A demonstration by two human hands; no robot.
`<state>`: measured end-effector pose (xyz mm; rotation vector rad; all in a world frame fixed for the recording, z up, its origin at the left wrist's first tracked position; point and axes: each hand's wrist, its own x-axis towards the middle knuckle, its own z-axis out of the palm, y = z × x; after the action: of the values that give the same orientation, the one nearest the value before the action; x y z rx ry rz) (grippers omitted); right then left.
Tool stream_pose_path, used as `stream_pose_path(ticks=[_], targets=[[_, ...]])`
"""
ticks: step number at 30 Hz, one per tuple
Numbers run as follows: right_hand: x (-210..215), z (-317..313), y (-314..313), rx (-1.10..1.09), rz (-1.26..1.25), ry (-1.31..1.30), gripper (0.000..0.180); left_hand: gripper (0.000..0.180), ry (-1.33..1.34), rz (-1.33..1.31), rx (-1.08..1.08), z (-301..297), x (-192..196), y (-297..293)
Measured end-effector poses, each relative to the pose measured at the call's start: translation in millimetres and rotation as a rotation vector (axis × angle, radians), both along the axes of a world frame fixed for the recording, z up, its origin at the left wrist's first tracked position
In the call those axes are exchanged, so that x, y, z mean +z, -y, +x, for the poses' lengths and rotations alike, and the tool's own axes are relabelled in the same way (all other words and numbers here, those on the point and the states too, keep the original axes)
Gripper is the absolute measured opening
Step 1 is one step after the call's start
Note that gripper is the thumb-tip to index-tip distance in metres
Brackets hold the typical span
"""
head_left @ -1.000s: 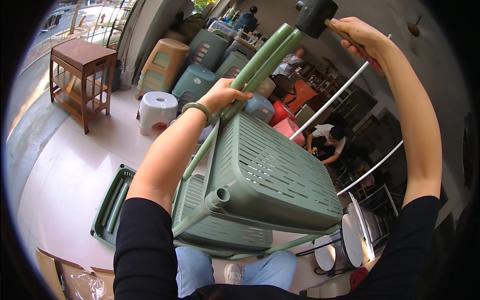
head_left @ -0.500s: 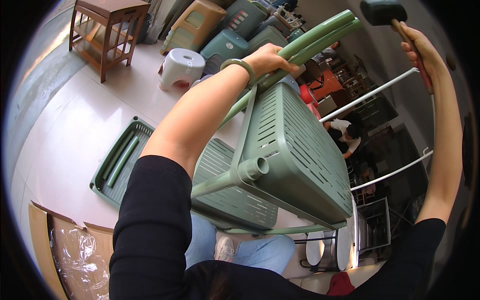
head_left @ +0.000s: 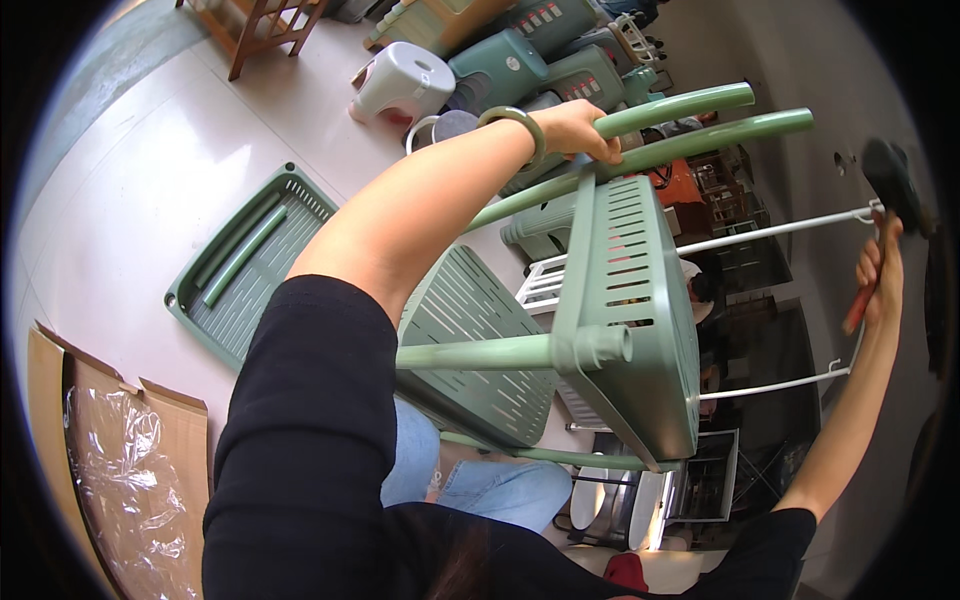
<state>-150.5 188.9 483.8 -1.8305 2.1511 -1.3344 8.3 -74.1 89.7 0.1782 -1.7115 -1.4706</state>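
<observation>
My left hand [head_left: 578,130] is closed around a green tube [head_left: 690,107] at the top corner of a slatted green shelf rack. A second green tube [head_left: 735,143] runs right beside it, by the same corner of the upper shelf tray [head_left: 622,260]. Raised at far right, my right hand [head_left: 880,268] grips a mallet with a black head [head_left: 886,175] and a reddish handle, away from the rack. Nearer me, an open tube socket [head_left: 612,345] juts from another corner. The lower shelf tray [head_left: 475,345] lies to the left of the upper one.
On the floor at left, a loose green tray [head_left: 190,325] holds short green tubes [head_left: 245,255]. An opened cardboard box [head_left: 185,425] with clear plastic wrap lies near left. Plastic stools [head_left: 405,80] and a wooden stand [head_left: 250,25] are behind. White rods [head_left: 770,233] extend at right.
The mallet and my right hand have dropped lower and tilted outward. The rack has turned in view, and the two tubes' ends now spread apart. My left hand keeps its grip.
</observation>
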Motion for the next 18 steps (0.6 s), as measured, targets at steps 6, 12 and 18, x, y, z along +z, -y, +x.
stream_pose_path(ticks=[6, 12, 18], targets=[[-29, -24, -36, -0.07, -0.157, 0.129, 0.04, 0.032, -0.225, 0.193, -0.188, -7, -43, -2], [-85, 22, -50, -0.16, 0.062, -0.124, 0.042, 0.032, -0.305, 0.32, -0.174, -13, -57, -7], [-143, 52, -103, 0.07, 0.04, -0.059, 0.041, 0.035, -0.499, 0.435, 0.085, 54, -41, -57]])
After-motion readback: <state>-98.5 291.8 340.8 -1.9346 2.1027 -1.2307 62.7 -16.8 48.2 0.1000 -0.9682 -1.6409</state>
